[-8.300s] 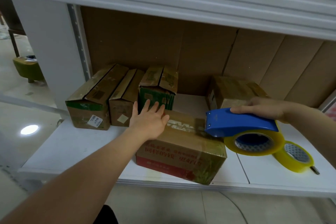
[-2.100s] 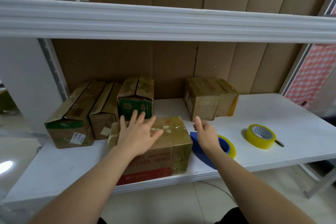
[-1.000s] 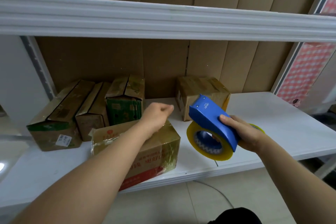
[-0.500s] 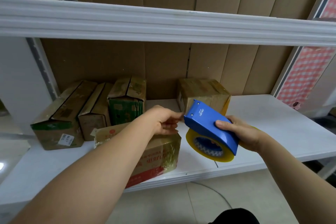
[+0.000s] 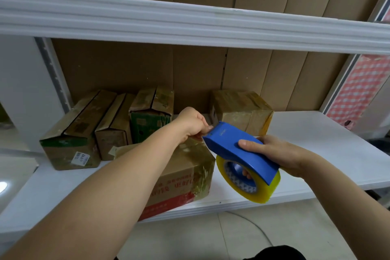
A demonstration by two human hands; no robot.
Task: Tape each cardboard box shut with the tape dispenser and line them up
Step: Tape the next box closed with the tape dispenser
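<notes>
Now the right hand (image 5: 280,154) grips the dispenser (image 5: 238,150); left fingers (image 5: 202,127) pinch at its nose: draw tape straight over the box (image 5: 185,167) below.

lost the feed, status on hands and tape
Right hand grips tape dispenser. Left hand pinches at its front tip, above front box. Nothing in the way.

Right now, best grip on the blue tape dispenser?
Wrap the blue tape dispenser over its flat blue back, from the right, as the right hand does: thumb on top, fingers through the roll's core. That leaves the front lip free for the left hand.
</notes>
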